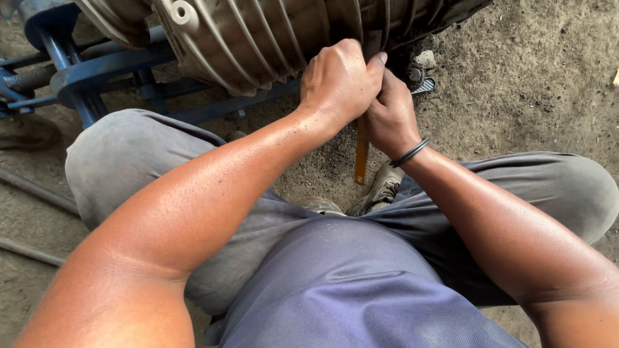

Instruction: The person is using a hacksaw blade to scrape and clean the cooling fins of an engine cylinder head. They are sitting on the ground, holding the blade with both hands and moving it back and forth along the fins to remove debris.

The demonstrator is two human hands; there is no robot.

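Note:
A large ribbed metal casing (pixel 258 32) rests on a blue steel frame (pixel 84 71) on dirt ground. My left hand (pixel 338 80) is closed in a fist against the lower edge of the casing. My right hand (pixel 390 116) sits just beneath and behind it, fingers wrapped around a tool with a yellow-orange handle (pixel 361 158) that points down toward my lap. The tool's upper end is hidden between my hands and the casing. A black band circles my right wrist.
I sit on the ground with knees spread in grey trousers (pixel 129 161). A worn shoe (pixel 382 188) lies between my legs. Dark metal rods (pixel 32 187) lie on the dirt at left. A small dark part (pixel 422 80) sits under the casing.

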